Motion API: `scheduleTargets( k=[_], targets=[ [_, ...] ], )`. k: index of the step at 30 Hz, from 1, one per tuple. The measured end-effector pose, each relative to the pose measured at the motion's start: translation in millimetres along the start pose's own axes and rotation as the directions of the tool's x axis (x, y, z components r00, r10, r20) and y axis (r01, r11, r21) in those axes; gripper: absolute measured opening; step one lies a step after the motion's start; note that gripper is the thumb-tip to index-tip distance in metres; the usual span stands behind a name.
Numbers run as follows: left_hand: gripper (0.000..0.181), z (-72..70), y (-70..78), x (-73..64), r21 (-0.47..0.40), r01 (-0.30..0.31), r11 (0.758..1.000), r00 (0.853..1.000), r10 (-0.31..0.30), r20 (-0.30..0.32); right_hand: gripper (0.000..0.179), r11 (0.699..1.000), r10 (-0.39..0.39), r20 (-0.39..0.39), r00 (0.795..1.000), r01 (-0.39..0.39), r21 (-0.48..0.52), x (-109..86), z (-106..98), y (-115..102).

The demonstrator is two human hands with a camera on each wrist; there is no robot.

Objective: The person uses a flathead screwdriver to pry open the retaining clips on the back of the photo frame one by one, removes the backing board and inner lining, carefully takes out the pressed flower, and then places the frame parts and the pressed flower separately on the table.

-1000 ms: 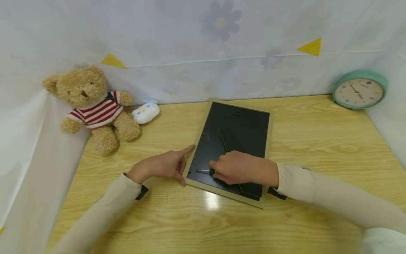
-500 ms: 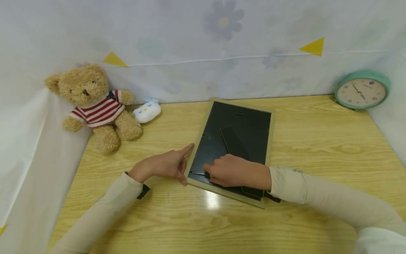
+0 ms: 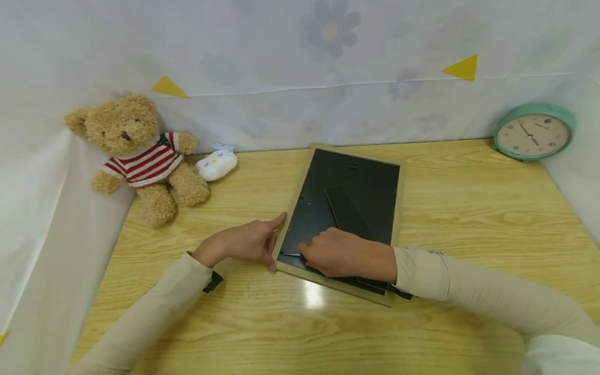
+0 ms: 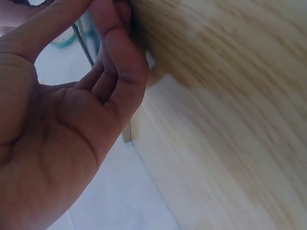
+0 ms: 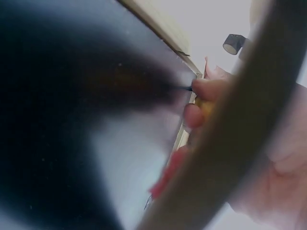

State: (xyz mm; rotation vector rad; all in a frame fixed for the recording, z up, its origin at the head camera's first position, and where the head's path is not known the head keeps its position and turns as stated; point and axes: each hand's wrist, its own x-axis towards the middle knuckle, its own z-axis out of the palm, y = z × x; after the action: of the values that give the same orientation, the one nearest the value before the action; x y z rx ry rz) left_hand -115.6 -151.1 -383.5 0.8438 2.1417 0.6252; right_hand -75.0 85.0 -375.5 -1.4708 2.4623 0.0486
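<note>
A picture frame lies face down on the table, with a black backing board and a pale wooden rim. Its flat easel leg runs slantwise down the board, partly behind my right hand. That hand grips a screwdriver, whose thin metal shaft points left toward the lower left corner of the backing. A bit of yellow handle shows between the fingers in the right wrist view. My left hand braces the frame's left edge, index finger and thumb spread along it, the other fingers bent under the palm.
A teddy bear in a striped shirt sits at the back left, beside a small white plush. A green round clock stands at the back right. White patterned cloth hangs behind the wooden table.
My right hand has slid left and slightly toward me with the screwdriver, bringing its shaft to the frame's lower left rim. The left hand and the frame look unmoved.
</note>
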Motion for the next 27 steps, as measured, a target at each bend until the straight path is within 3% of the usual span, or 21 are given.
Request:
scheduleTargets(
  k=[7,11,19,27],
  targets=[
    [0.12,1.2,-2.4,0.7,0.007,-0.08,0.997,0.997,0.08,-0.021,0.008,0.978,-0.097,-0.15,0.984,0.067,-0.198,-0.4,-1.2,1.4],
    [0.121,1.6,-3.3,1.9,0.017,-0.105,0.994,0.994,0.105,-0.035,0.009,0.962,-0.129,-0.146,0.981,0.088,-0.257,2.7,-3.3,2.5],
    [0.121,1.6,-5.2,2.5,-0.011,-0.114,0.993,0.993,0.113,-0.038,0.008,0.956,-0.114,0.034,0.993,0.119,-0.27,16.4,-25.0,0.4],
    [0.114,1.6,-5.4,1.6,-0.051,-0.125,0.991,0.992,0.124,-0.032,0.01,0.991,-0.054,0.233,0.971,0.08,-0.106,38.7,-51.8,-2.7]
  ],
)
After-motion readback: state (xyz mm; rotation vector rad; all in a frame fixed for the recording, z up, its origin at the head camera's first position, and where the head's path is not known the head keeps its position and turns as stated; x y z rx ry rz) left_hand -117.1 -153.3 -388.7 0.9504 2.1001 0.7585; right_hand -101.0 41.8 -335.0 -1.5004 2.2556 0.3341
